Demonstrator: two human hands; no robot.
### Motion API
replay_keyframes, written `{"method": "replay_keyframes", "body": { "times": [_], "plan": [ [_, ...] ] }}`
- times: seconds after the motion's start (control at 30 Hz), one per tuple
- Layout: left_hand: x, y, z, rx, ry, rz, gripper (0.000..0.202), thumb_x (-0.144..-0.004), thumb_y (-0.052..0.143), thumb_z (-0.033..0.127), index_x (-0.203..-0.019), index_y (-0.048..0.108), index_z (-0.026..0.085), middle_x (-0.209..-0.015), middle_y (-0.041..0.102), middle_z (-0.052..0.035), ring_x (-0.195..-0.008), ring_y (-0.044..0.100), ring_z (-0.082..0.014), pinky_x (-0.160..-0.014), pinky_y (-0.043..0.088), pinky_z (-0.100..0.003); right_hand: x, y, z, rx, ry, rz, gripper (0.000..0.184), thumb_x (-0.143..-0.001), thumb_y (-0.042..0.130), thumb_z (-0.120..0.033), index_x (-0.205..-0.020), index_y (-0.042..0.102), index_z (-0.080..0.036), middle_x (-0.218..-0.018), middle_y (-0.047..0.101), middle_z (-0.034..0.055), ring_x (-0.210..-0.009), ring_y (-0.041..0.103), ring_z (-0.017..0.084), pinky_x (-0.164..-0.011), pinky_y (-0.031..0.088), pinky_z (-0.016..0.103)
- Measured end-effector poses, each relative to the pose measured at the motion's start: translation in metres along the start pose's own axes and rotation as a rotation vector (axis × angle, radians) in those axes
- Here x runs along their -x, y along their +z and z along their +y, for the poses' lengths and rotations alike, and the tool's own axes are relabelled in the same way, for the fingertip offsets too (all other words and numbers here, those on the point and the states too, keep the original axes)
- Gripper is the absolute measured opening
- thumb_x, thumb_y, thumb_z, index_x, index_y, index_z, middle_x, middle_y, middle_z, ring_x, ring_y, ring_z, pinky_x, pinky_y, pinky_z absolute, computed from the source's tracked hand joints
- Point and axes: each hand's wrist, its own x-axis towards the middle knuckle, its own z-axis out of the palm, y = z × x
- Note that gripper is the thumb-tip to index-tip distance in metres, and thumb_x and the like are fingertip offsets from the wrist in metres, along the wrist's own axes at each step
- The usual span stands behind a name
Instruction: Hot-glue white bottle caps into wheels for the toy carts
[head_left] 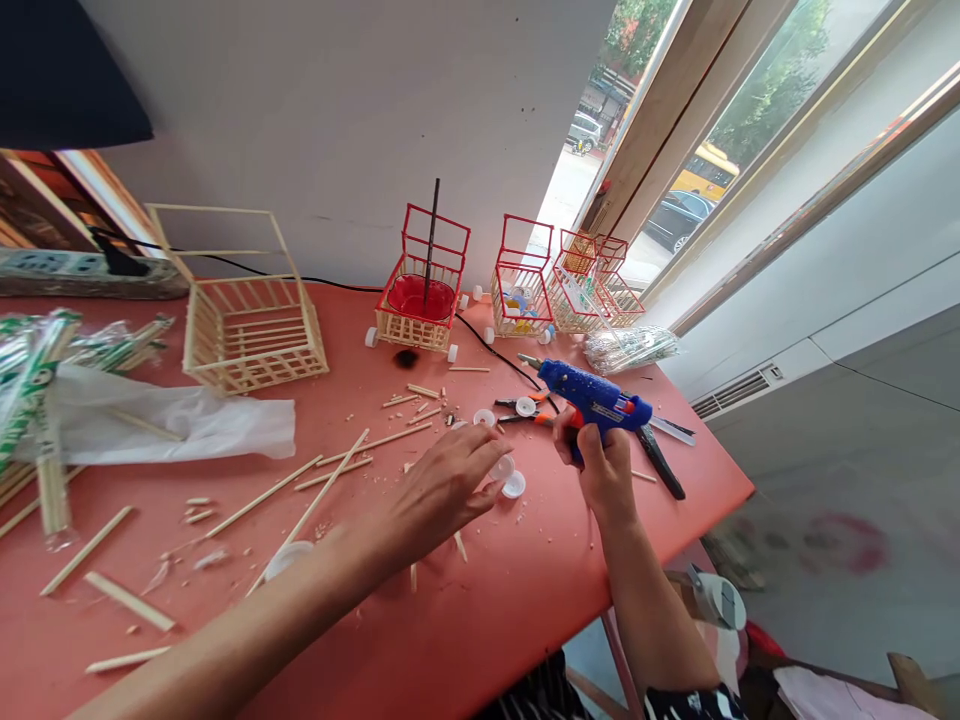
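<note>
Gripping the blue glue gun (600, 400) by its handle with my right hand (609, 470), fingers wrapped right round it, nozzle aimed left and toward the back edge. It's up above the right half of the bench (540, 570), between the near edge and the back edge. My left hand (450, 470) is reaching in over the middle with thumb and fingers curled around a white cap (502, 467). Honestly can't tell if I've pinched it or I'm only touching it. Another cap (514, 485) is just beside it, on the side toward the near edge, and there's one more lying over the orange-handled pliers (541, 420).

Along the back edge, going left to right: a big plain stick basket (255, 375), a red-trimmed cart (415, 332) with a red tub (409, 298) in it and a dark rod poking up, then a smaller cart (521, 322) with white wheels. A few more carts crowd the back right corner, near a clear-wrapped bundle (630, 348). A black-handled tool (661, 465) lies toward the right edge. Loose sticks (262, 498) and offcuts are all over the left half, with wrapped stick packs (30, 400) at the far left.
</note>
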Motion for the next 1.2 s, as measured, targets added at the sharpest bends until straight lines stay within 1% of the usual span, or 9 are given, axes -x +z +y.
{"method": "replay_keyframes", "body": {
  "times": [0.1, 0.27, 0.5, 0.8, 0.93, 0.97, 1.0, 1.07, 1.2],
  "plan": [
    [-0.001, 0.008, 0.003, 0.006, -0.006, -0.021, 0.023, -0.093, 0.062, 0.009, -0.114, 0.068, 0.015, -0.113, 0.075, -0.0132, -0.105, 0.072, -0.0272, -0.093, 0.058, -0.038, 0.000, 0.000, 0.001, -0.008, 0.013, 0.005, 0.050, -0.098, 0.062, -0.067, -0.090, 0.067, -0.018, -0.077, 0.063, 0.0036, -0.053, 0.042, 0.011, -0.052, 0.035, 0.029],
    [-0.005, 0.015, 0.004, 0.002, -0.027, -0.124, 0.017, -0.092, 0.064, 0.012, -0.108, 0.068, 0.016, -0.113, 0.074, -0.0137, -0.102, 0.071, -0.0289, -0.089, 0.058, -0.039, 0.001, 0.000, 0.001, -0.008, 0.033, -0.008, 0.051, -0.097, 0.062, -0.069, -0.091, 0.067, -0.018, -0.080, 0.064, 0.0053, -0.055, 0.045, 0.012, -0.053, 0.036, 0.030],
    [-0.010, 0.027, 0.003, 0.002, -0.006, -0.152, 0.016, -0.093, 0.061, 0.012, -0.105, 0.069, 0.017, -0.107, 0.074, -0.0126, -0.100, 0.070, -0.0292, -0.088, 0.057, -0.040, 0.000, -0.002, -0.001, 0.025, 0.020, -0.004, 0.056, -0.096, 0.059, -0.073, -0.084, 0.065, -0.019, -0.063, 0.050, -0.0002, -0.053, 0.042, 0.014, -0.051, 0.032, 0.029],
    [-0.010, 0.032, 0.006, 0.055, -0.067, -0.204, 0.017, -0.089, 0.062, 0.011, -0.100, 0.073, 0.016, -0.108, 0.073, -0.0151, -0.102, 0.069, -0.0315, -0.089, 0.057, -0.045, 0.001, -0.004, 0.000, 0.009, 0.016, 0.003, 0.055, -0.096, 0.059, -0.073, -0.085, 0.066, -0.019, -0.063, 0.051, 0.0003, -0.054, 0.044, 0.015, -0.052, 0.039, 0.031],
    [-0.014, 0.020, 0.008, 0.398, -0.247, -0.104, 0.026, -0.092, 0.062, 0.022, -0.115, 0.075, 0.018, -0.112, 0.074, -0.0123, -0.101, 0.069, -0.0273, -0.089, 0.056, -0.041, 0.001, -0.003, -0.002, 0.014, 0.024, 0.029, 0.057, -0.094, 0.059, -0.075, -0.087, 0.065, -0.019, -0.074, 0.059, 0.0043, -0.055, 0.045, 0.014, -0.052, 0.039, 0.031],
    [-0.016, 0.015, 0.007, 0.526, -0.336, -0.086, 0.029, -0.092, 0.065, 0.029, -0.117, 0.076, 0.019, -0.106, 0.075, -0.0101, -0.092, 0.070, -0.0246, -0.082, 0.057, -0.038, 0.002, -0.003, -0.002, 0.014, 0.028, 0.036, 0.057, -0.094, 0.059, -0.075, -0.086, 0.065, -0.019, -0.076, 0.060, 0.0050, -0.055, 0.046, 0.014, -0.052, 0.039, 0.031],
    [-0.017, 0.010, 0.005, 0.660, -0.434, -0.075, 0.030, -0.091, 0.068, 0.036, -0.115, 0.077, 0.020, -0.102, 0.076, -0.0087, -0.087, 0.069, -0.0232, -0.078, 0.056, -0.036, 0.002, -0.003, -0.003, 0.011, 0.029, 0.042, 0.057, -0.094, 0.060, -0.075, -0.086, 0.064, -0.019, -0.076, 0.061, 0.0055, -0.056, 0.046, 0.014, -0.052, 0.038, 0.031],
    [-0.019, 0.000, 0.001, 0.972, -0.611, -0.048, 0.031, -0.087, 0.075, 0.042, -0.108, 0.080, 0.020, -0.102, 0.077, -0.0082, -0.091, 0.070, -0.0227, -0.081, 0.056, -0.034, 0.002, -0.002, -0.003, -0.012, 0.025, 0.052, 0.055, -0.095, 0.061, -0.073, -0.086, 0.064, -0.019, -0.077, 0.062, 0.0057, -0.055, 0.046, 0.014, -0.051, 0.037, 0.030],
    [-0.021, -0.010, -0.006, 1.544, -0.870, 0.077, 0.030, -0.074, 0.089, 0.040, -0.089, 0.079, 0.016, -0.089, 0.074, -0.0069, -0.076, 0.065, -0.0170, -0.073, 0.057, -0.030, 0.003, -0.001, -0.004, -0.020, 0.019, 0.065, 0.053, -0.095, 0.062, -0.072, -0.092, 0.066, -0.019, -0.078, 0.064, 0.0059, -0.054, 0.045, 0.013, -0.051, 0.037, 0.031]
  ]
}}
